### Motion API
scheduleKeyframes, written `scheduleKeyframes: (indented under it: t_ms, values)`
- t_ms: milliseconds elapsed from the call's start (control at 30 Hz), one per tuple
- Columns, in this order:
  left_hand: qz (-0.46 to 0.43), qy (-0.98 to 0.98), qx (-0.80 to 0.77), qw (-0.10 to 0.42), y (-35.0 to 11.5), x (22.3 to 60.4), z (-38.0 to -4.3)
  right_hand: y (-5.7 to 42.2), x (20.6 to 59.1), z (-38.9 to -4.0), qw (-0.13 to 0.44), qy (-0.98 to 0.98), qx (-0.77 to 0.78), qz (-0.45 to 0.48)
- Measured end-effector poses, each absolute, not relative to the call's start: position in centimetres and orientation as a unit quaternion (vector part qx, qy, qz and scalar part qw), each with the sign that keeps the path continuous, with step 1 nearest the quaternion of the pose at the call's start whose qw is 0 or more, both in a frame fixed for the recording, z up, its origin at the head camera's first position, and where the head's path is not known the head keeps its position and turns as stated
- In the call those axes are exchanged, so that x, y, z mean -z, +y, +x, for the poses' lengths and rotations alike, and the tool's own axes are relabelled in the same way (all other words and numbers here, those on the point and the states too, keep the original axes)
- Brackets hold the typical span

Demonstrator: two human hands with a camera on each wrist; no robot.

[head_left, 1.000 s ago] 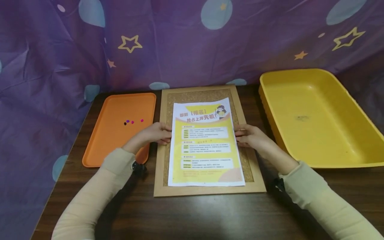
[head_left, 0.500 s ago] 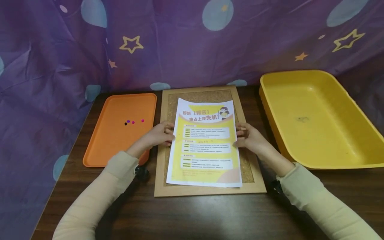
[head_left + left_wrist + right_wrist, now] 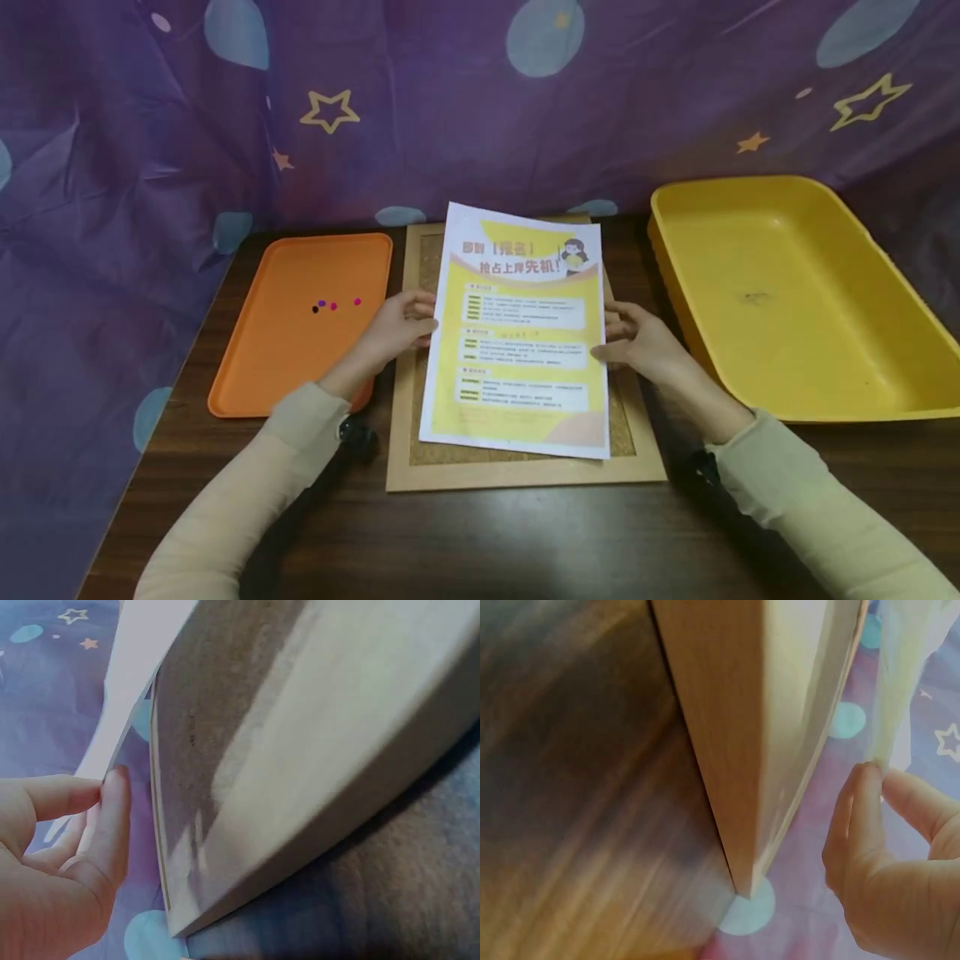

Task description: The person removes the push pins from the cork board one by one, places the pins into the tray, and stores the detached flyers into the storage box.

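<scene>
A yellow and white printed flyer (image 3: 521, 333) is held up over a wood-framed cork board (image 3: 622, 417), its top edge tilted slightly to the right. My left hand (image 3: 401, 325) pinches the flyer's left edge between thumb and fingers; the left wrist view shows the paper (image 3: 139, 667) apart from the board's frame (image 3: 300, 825). On the opposite side, my right hand (image 3: 645, 342) pinches the right edge, with the sheet (image 3: 896, 682) standing between thumb and fingertips in the right wrist view. Most of the cork is hidden behind the flyer.
An orange tray (image 3: 262, 358) lies left of the board, with several small dark and pink pieces (image 3: 333, 306) on it. To the right stands a large yellow bin (image 3: 810, 317). A purple patterned cloth (image 3: 450, 125) hangs behind the dark wooden table (image 3: 487, 542).
The flyer, lying over the cork board a second ago, has been lifted by both hands and shifted a little right. Tray and bin stay in place.
</scene>
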State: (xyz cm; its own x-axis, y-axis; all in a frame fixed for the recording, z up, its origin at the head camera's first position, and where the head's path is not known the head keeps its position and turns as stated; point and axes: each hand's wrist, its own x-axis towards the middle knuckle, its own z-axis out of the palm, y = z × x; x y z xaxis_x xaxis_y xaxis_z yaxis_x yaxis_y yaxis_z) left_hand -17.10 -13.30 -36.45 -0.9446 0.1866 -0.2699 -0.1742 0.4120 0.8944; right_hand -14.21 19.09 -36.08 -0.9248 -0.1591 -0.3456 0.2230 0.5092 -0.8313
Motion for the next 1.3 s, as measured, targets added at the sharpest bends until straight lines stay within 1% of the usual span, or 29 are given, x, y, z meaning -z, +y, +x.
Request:
scheduleKeyframes:
  t_ms: [133, 267, 467, 600, 933, 1133, 1300]
  values:
    - [-0.006, 0.818, -0.555, 0.149, -13.2, 35.9, -17.3, 19.5, 35.5, -14.1, 0.186, 0.857, 0.48, 0.013]
    - [0.004, 0.807, -0.575, 0.134, -12.9, 35.5, -17.3, 19.8, 35.0, -14.0, 0.179, 0.86, 0.477, 0.014]
    - [0.006, 0.796, -0.591, 0.127, -12.5, 35.0, -17.2, 20.1, 35.2, -13.8, 0.183, 0.855, 0.485, 0.009]
    - [0.001, 0.791, -0.598, 0.128, -12.0, 34.7, -17.4, 20.8, 34.8, -13.9, 0.174, 0.859, 0.482, 0.002]
    - [0.007, 0.755, -0.644, 0.122, -8.6, 33.8, -18.4, 24.3, 31.7, -14.7, 0.112, 0.874, 0.473, 0.019]
    - [0.001, 0.718, -0.684, 0.13, -5.8, 33.3, -18.9, 27.1, 30.7, -15.2, 0.072, 0.856, 0.511, 0.022]
    - [0.006, 0.698, -0.704, 0.13, -3.0, 33.2, -19.3, 29.5, 29.8, -15.6, 0.054, 0.84, 0.538, 0.043]
